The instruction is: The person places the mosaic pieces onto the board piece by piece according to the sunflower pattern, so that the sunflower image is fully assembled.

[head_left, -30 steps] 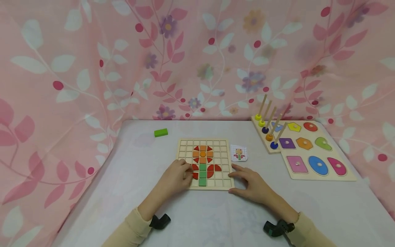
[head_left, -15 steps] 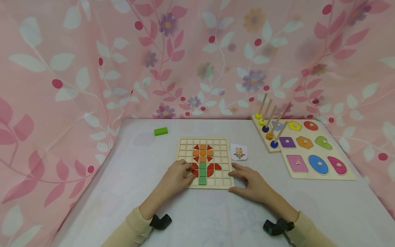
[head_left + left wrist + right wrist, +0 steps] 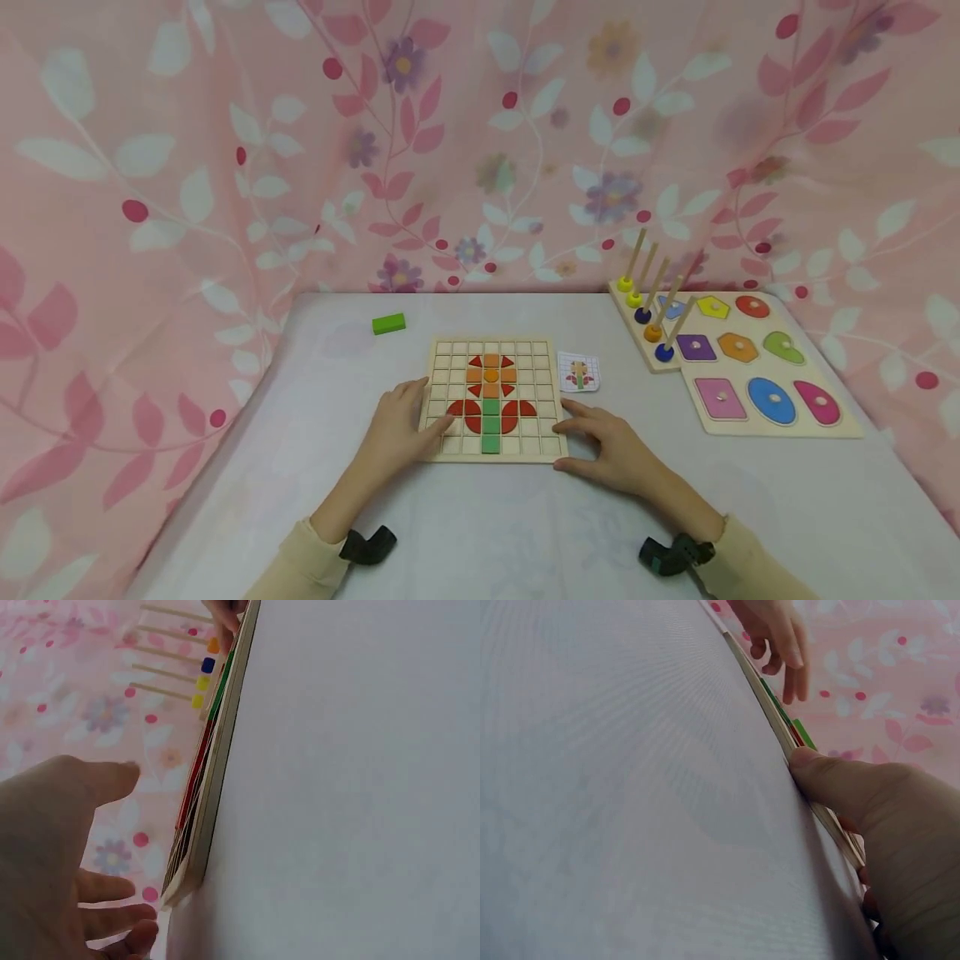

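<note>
A wooden grid board [image 3: 538, 448] lies on the table. A flower pattern of orange squares [image 3: 491, 361], red triangles [image 3: 507, 390], red quarter-circle pieces [image 3: 472, 424] and green squares [image 3: 491, 426] fills its middle. Beside the board's left edge, my left hand [image 3: 401, 425] is spread and holds nothing, its thumb over the board near the left red pieces. In the left wrist view its fingers stand apart from the board's corner. My right hand [image 3: 611, 450] holds the board's near right corner, thumb [image 3: 832, 776] on the near edge and fingers at the right edge.
A small pattern card [image 3: 578, 372] lies right of the board. Farther right stand a peg stand with beads [image 3: 652, 333] and a knobbed shape puzzle [image 3: 772, 367]. A green block [image 3: 388, 324] lies at the back left. A patterned pink cloth [image 3: 300, 167] hangs behind the table.
My left hand has drawn back left from the red pieces and its fingers have spread, uncovering the left red quarter-circles. The right hand stays at the board's corner.
</note>
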A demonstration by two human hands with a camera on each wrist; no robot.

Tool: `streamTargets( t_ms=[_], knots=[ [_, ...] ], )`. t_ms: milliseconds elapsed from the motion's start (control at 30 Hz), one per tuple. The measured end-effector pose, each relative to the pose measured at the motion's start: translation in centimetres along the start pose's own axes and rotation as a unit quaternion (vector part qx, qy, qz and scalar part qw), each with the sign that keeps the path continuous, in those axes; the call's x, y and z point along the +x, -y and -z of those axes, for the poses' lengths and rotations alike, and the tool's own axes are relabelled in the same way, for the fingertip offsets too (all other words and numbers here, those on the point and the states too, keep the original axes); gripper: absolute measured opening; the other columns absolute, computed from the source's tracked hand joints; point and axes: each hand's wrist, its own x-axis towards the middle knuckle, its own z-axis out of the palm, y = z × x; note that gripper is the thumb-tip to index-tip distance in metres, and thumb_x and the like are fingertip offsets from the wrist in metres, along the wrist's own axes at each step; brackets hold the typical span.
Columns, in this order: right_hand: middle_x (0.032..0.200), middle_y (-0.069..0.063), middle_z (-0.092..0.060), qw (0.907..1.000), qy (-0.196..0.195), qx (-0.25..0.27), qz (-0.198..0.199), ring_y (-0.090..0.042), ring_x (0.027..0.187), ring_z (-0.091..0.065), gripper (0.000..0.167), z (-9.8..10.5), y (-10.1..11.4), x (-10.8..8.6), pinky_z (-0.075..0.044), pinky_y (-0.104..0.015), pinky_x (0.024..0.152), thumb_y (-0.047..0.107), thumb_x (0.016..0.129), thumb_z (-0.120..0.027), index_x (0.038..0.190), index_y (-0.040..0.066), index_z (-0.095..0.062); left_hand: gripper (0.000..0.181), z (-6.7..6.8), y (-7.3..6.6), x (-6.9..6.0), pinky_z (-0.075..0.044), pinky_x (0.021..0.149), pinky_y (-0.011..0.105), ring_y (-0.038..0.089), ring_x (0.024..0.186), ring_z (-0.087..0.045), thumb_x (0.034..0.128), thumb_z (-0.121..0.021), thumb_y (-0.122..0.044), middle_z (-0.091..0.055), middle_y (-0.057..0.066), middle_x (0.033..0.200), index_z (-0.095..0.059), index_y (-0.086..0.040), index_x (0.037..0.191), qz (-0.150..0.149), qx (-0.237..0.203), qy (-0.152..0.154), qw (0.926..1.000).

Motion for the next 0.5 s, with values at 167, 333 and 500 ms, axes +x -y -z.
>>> streamTargets(
  t_ms=[167,333,500],
  knots=[
    [0.158,-0.014,-0.055,1.0000,-0.004,-0.002,0.003,-0.044,0.141,-0.054,0.039,-0.1,0.1,-0.2,-0.046,-0.065,0.107,0.049,0.086,-0.088,0.119,0.029,-0.079,0.096,0.0,1.1,-0.8,-0.046,0.105,0.056,0.037,0.132,-0.046,0.0874,-0.079,-0.060,-0.041,0.015,0.167,-0.047,-0.003,0.159,0.005,0.011,0.067,0.9977],
    [0.157,-0.016,-0.055,0.9998,-0.008,-0.009,0.016,-0.043,0.141,-0.054,0.038,-0.1,0.1,-0.2,-0.047,-0.064,0.107,0.046,0.086,-0.088,0.119,0.028,-0.079,0.104,-0.2,1.1,-1.1,-0.047,0.100,0.051,0.034,0.127,-0.045,0.0825,-0.082,-0.066,-0.033,0.016,0.172,-0.047,-0.006,0.160,-0.011,0.020,0.073,0.9970],
    [0.157,-0.016,-0.055,0.9998,-0.008,-0.008,0.015,-0.044,0.141,-0.054,0.039,-0.1,0.3,-0.1,-0.047,-0.064,0.107,0.045,0.086,-0.088,0.119,0.026,-0.079,0.124,0.1,1.5,-1.1,-0.046,0.104,0.048,0.030,0.132,-0.041,0.0727,-0.086,-0.073,-0.024,0.014,0.175,-0.037,-0.006,0.165,-0.027,0.030,0.100,0.9942]
  ],
)
